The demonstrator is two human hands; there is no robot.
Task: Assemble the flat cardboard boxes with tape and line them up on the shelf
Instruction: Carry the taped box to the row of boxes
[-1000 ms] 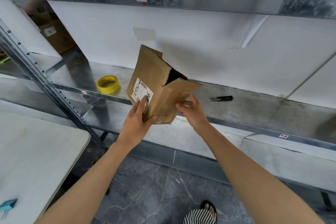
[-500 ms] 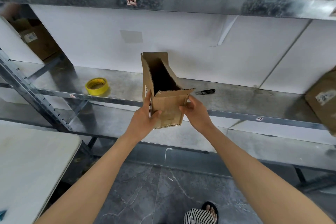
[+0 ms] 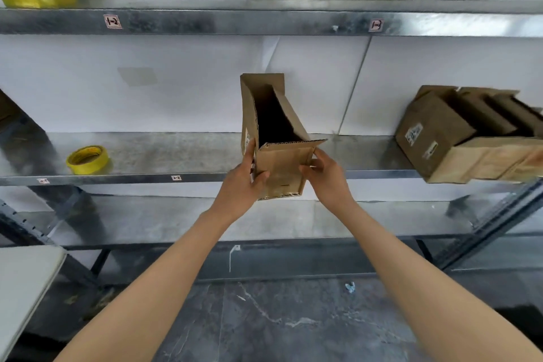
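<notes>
The cardboard box [image 3: 279, 167], flaps open, is held upright just before the shelf [image 3: 176, 156], its near edges gripped by the left hand [image 3: 242, 182] and pinched by the right hand [image 3: 326, 176]. Set too near the lip, it may be toppled off.

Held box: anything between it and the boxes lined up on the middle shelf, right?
Nothing visible. The middle shelf is bare between the box, gripped by left hand and right hand, and the lined-up boxes. The yellow tape roll sits far left, off that path. Shelf behind the box is hidden.
</notes>
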